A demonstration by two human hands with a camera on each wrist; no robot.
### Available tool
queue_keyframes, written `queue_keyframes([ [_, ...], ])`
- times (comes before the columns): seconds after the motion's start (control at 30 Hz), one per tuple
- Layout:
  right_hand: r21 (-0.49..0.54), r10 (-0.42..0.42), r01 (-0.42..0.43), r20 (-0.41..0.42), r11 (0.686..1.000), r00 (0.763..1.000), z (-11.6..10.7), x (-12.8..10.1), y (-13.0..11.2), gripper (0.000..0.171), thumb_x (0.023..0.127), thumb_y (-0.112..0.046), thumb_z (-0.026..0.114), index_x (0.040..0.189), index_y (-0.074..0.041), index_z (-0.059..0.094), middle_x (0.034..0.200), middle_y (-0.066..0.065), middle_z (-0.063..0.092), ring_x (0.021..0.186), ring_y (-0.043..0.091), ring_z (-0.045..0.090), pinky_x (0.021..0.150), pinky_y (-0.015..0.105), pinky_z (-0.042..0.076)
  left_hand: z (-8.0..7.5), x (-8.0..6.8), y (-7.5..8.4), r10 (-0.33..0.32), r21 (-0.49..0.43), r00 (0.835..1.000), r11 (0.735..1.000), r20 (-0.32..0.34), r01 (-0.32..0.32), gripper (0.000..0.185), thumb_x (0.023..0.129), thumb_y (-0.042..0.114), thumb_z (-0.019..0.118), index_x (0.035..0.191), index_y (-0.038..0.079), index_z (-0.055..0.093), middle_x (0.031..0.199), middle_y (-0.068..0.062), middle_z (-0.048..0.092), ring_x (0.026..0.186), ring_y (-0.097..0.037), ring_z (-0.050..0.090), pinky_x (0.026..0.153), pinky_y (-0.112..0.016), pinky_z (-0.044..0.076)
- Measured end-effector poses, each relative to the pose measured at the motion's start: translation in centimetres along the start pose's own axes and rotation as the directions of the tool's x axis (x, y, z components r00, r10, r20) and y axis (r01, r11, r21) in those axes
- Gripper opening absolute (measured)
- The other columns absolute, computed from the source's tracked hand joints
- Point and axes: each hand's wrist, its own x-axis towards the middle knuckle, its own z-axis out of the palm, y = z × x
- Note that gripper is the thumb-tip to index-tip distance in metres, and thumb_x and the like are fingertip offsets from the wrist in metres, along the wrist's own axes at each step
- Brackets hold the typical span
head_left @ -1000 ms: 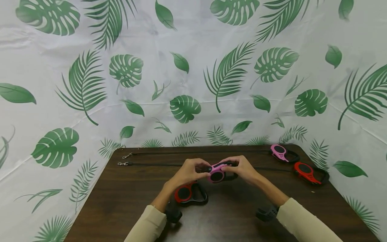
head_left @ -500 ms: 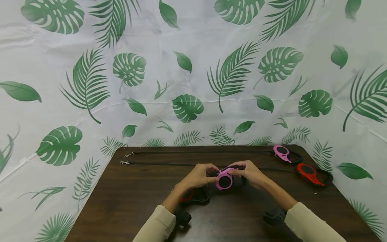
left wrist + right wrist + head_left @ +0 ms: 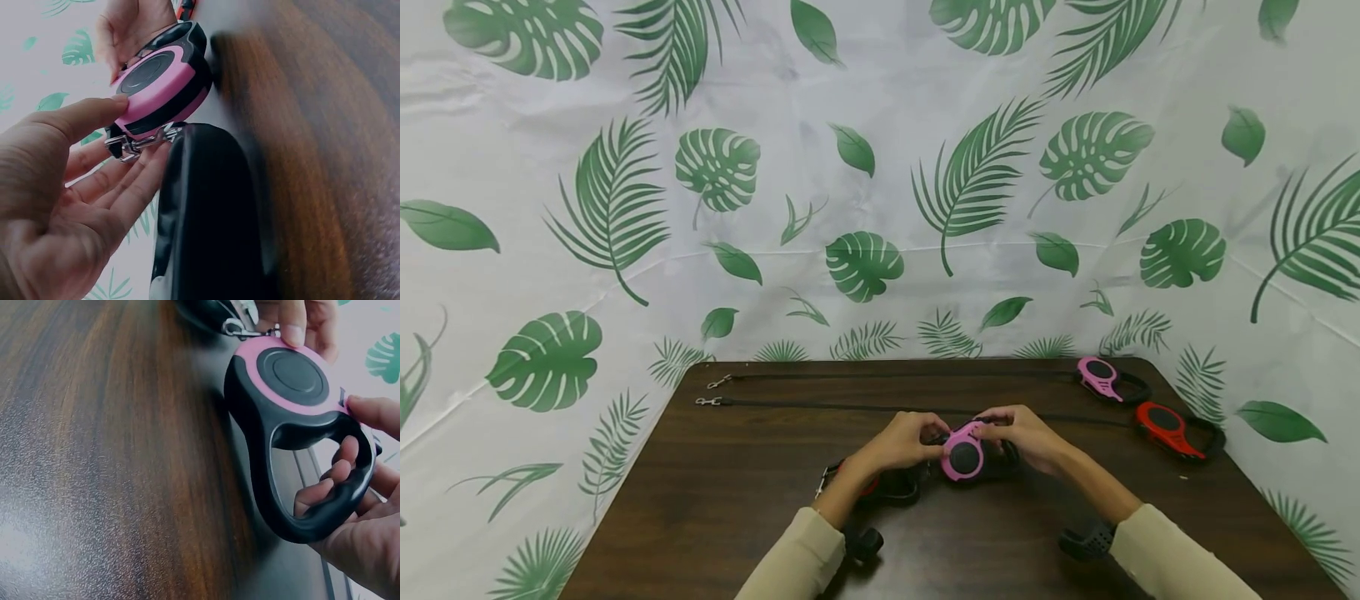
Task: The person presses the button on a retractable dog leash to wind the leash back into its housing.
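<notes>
Both hands hold a pink-and-black retractable dog leash over the middle of the table. My left hand pinches its front end, thumb on the pink casing in the left wrist view. Beside those fingers hangs the leash's metal clip. On the other side, my right hand grips the black handle; its fingertips curl through the loop and its thumb lies at the casing's edge. A second leash, red and black, lies on the table, partly hidden behind my left forearm.
At the back right lie another pink leash and a red one, their black cords stretched left across the dark wooden table to metal clips. A leaf-print cloth hangs behind the table.
Both hands have moved right and slightly nearer with the pink leash, whose round casing now faces the head camera more. My left forearm now covers more of the red leash beside it.
</notes>
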Motion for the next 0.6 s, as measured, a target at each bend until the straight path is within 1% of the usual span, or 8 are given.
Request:
queue_keyframes([
  [0.13,-0.025,0.020,-0.020,-0.026,0.999,0.999,0.08,-0.13,0.02,0.039,0.096,-0.014,0.079,0.129,0.005,0.068,0.109,0.010,0.066,0.088,0.022,0.057,0.071,0.028,0.051,-0.20,0.18,0.02,-0.011,0.027,1.000,1.000,0.026,0.010,0.031,0.093,0.018,0.083,0.119,0.004,0.074,0.102,-0.007,0.078,0.091,-0.011,0.070,0.082,-0.021,0.054],
  [0.23,-0.086,0.024,-0.029,-0.050,0.996,0.998,0.22,-0.14,0.09,0.046,0.092,-0.015,0.083,0.132,0.002,0.068,0.120,0.013,0.065,0.099,0.025,0.057,0.075,0.029,0.053,-0.27,0.26,-0.06,-0.021,0.043,0.999,0.999,0.041,0.019,0.033,0.092,0.018,0.085,0.120,0.004,0.074,0.101,-0.009,0.078,0.092,-0.016,0.072,0.081,-0.021,0.054],
  [0.33,-0.179,0.002,-0.016,-0.077,0.984,0.997,0.37,-0.08,0.15,0.049,0.090,-0.020,0.086,0.133,-0.001,0.069,0.127,0.014,0.067,0.109,0.027,0.056,0.083,0.030,0.054,-0.35,0.25,-0.06,-0.030,0.057,0.998,0.998,0.052,0.027,0.036,0.091,0.020,0.086,0.121,0.004,0.074,0.101,-0.009,0.079,0.091,-0.016,0.071,0.082,-0.021,0.054],
  [0.4,-0.240,-0.016,-0.007,-0.094,0.971,0.995,0.44,-0.09,0.18,0.049,0.090,-0.023,0.087,0.132,-0.003,0.071,0.127,0.013,0.069,0.112,0.027,0.058,0.087,0.030,0.052,-0.44,0.19,0.03,-0.036,0.064,0.998,0.997,0.061,0.032,0.037,0.091,0.020,0.085,0.122,0.004,0.074,0.102,-0.009,0.079,0.092,-0.015,0.071,0.082,-0.022,0.055],
  [0.47,-0.306,-0.038,0.004,-0.105,0.952,0.994,0.52,-0.12,0.17,0.049,0.090,-0.026,0.087,0.131,-0.005,0.072,0.125,0.012,0.071,0.111,0.026,0.060,0.090,0.031,0.051,-0.53,0.13,0.11,-0.040,0.071,0.997,0.997,0.071,0.034,0.037,0.092,0.021,0.085,0.123,0.003,0.074,0.103,-0.009,0.079,0.093,-0.014,0.072,0.083,-0.023,0.056],
  [0.6,-0.406,-0.053,0.000,-0.121,0.914,0.991,0.62,-0.16,0.31,0.049,0.089,-0.031,0.087,0.129,-0.006,0.074,0.118,0.008,0.074,0.104,0.023,0.062,0.090,0.034,0.051,-0.64,0.04,0.21,-0.049,0.084,0.994,0.996,0.097,0.041,0.037,0.093,0.022,0.084,0.123,0.004,0.074,0.107,-0.008,0.079,0.096,-0.015,0.073,0.085,-0.024,0.057],
])
